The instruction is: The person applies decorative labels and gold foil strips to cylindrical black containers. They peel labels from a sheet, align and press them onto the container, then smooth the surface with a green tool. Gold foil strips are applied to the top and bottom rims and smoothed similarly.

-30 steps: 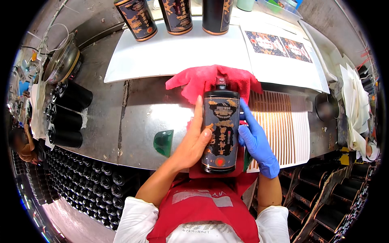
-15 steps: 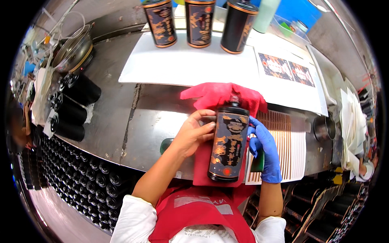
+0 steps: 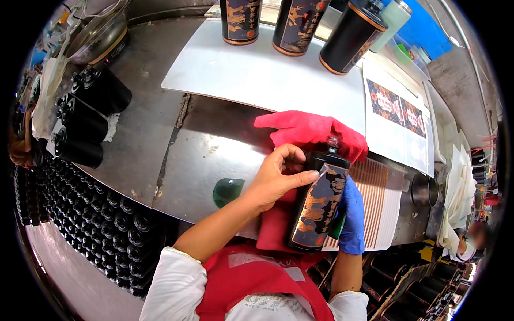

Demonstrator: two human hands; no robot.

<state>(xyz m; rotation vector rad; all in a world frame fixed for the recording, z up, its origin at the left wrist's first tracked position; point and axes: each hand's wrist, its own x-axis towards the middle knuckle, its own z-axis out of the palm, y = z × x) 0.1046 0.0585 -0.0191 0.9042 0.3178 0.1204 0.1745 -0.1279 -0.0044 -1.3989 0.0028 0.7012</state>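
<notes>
The black bottle is lying between the two hands, over a red cloth, its neck pointing away from the wearer and slanting right. The bare left hand is reaching across from the left; its thumb tip is touching the upper left corner of the decorated label, while the forefinger is curling above with a slight gap between. Whether it is gripping the label's edge cannot be told. The blue-gloved right hand is bearing against the bottle's right side, its fingers hidden, their closure undeterminable.
</notes>
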